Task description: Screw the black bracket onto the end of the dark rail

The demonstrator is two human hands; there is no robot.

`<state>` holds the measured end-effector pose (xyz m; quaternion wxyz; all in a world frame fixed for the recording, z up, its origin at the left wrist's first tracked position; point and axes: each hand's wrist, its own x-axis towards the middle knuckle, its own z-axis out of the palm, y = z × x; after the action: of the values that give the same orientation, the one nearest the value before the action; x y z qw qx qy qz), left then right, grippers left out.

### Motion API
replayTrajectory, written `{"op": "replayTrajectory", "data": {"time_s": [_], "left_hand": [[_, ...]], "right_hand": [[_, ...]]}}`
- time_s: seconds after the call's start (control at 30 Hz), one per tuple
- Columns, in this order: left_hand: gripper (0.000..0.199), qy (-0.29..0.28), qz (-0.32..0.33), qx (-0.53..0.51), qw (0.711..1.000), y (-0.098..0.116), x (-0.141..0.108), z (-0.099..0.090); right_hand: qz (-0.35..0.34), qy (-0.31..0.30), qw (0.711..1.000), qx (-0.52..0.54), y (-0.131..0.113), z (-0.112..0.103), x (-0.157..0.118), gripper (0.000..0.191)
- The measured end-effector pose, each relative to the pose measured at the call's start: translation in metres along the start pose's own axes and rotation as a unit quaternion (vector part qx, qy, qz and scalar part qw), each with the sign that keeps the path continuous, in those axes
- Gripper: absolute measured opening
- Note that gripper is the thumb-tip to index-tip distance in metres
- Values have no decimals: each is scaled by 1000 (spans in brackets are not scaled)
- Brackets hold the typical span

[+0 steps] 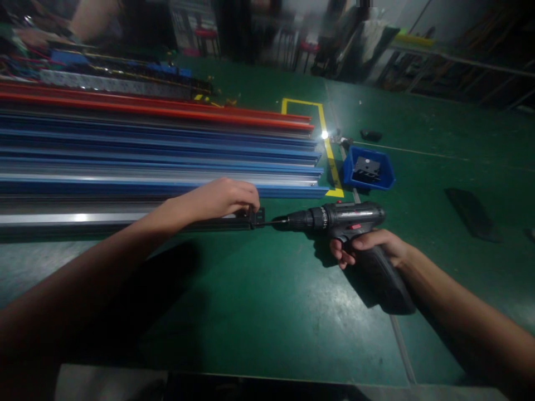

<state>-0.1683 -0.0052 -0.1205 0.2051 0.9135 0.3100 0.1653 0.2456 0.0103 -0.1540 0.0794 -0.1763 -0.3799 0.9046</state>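
Note:
My right hand [371,248] is wrapped round the grip of a black cordless drill [353,217], which lies level and points left. Its long thin bit reaches a small black bracket [259,216] at the right end of a dark metal profile [217,224]. My left hand [228,197] rests over that end with its fingers closed on the bracket. The fingertips are partly hidden, and I cannot tell whether a screw sits at the tip of the bit.
Blue profiles [251,147] and a red one [251,111] lie side by side behind. A blue bin [389,172] holds dark plates. Yellow tape [333,167] marks the green table [267,312]. A black object [472,214] lies right. Another person's arm [90,22] is at back left.

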Motion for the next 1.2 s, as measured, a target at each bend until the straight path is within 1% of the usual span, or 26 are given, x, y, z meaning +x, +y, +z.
{"op": "replayTrajectory", "data": {"time_s": [0.2,0.4,0.67,0.77,1.07,1.2], "left_hand": [[22,-6,-1,10,1000,2,1,-1],[21,0,-4,-4,1000,2,0,-1],[23,-4,4,12,1000,0,0,-1],[23,-7,0,8,1000,0,0,-1],[23,1,4,10,1000,0,0,0],[24,-2,3,5,1000,1,1,-1]], "right_hand": [[-1,-3,1000,6,0,1,1,33],[6,1,1000,14,-1,-1,0,31],[-2,-12,1000,17,-1,3,3,31],[6,-8,1000,24,0,3,2,31],[-1,22,1000,1,1,0,0,30],[-2,18,1000,-13,0,2,0,27]]}}
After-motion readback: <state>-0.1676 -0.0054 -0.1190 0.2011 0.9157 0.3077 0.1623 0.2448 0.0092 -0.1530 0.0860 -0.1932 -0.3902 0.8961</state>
